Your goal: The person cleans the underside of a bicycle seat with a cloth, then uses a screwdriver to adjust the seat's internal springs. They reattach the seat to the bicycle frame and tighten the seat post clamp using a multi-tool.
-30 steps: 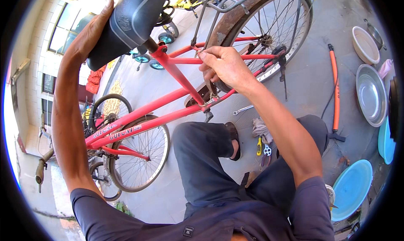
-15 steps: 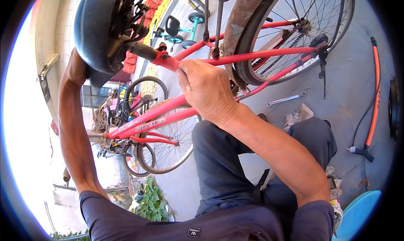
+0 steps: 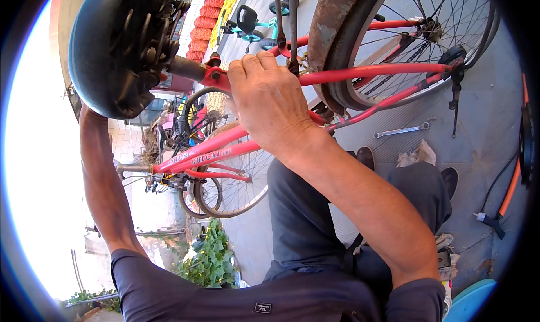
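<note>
A red bicycle frame (image 3: 219,147) lies tipped on its side before me. My right hand (image 3: 269,97) is closed round its tubing, just below the seat clamp (image 3: 215,74). From the clamp a short seat post (image 3: 187,68) runs left to a black saddle (image 3: 93,46), its coil springs facing right. My left arm reaches up to the saddle's far side. Only the wrist end of my left hand (image 3: 93,115) shows under the saddle's edge; its fingers are hidden. The rear wheel (image 3: 360,52) with a rusty mudguard (image 3: 329,23) is at the upper right.
A combination wrench (image 3: 401,130) lies on the grey floor beyond my knees. At right are an orange hand pump (image 3: 511,187) and a blue basin (image 3: 472,302). Other bicycles (image 3: 197,116) stand to the left, a green-leaved plant (image 3: 211,260) below them. A small teal tricycle (image 3: 264,26) is farther off.
My view has shifted, so the wrench and pump appear farther right. The saddle looks larger and farther left, with more of its springs showing. My right hand keeps its hold on the frame.
</note>
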Demonstrator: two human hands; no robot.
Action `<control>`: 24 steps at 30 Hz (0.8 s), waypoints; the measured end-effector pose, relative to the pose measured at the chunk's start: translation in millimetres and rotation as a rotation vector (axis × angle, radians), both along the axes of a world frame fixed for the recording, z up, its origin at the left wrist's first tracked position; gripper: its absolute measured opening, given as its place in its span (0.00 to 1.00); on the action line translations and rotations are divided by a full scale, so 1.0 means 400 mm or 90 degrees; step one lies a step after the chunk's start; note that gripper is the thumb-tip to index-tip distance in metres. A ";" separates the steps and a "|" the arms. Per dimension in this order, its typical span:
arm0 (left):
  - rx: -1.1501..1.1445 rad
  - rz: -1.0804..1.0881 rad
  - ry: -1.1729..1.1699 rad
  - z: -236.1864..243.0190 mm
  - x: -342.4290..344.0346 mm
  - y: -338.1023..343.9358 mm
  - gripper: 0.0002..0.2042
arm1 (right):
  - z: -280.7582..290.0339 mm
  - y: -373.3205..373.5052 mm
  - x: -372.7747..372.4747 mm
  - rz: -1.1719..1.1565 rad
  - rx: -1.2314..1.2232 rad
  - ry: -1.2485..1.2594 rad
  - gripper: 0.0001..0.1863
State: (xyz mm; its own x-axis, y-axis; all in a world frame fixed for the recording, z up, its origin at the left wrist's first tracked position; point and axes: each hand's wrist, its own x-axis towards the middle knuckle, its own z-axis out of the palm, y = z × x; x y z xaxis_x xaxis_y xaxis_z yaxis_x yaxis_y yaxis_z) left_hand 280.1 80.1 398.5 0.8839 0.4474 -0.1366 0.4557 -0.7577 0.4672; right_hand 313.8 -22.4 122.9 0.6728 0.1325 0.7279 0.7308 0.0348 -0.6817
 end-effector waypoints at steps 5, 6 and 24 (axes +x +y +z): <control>-0.009 -0.033 0.026 0.016 0.017 0.012 0.34 | -0.006 -0.003 0.013 -0.057 -0.125 -0.058 0.14; -0.011 -0.036 0.029 0.025 0.016 0.012 0.34 | -0.005 -0.004 0.009 -0.047 -0.123 -0.046 0.14; -0.066 -0.057 0.050 0.038 -0.004 0.043 0.31 | -0.004 -0.013 0.011 -0.018 -0.138 -0.035 0.12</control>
State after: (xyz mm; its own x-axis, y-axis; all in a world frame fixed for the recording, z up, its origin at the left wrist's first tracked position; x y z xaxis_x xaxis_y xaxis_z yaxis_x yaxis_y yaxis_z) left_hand 278.5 97.2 413.7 0.9041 0.3475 -0.2486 0.4272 -0.7465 0.5101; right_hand 318.2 -27.4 121.4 0.6381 0.2718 0.7203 0.7659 -0.1290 -0.6298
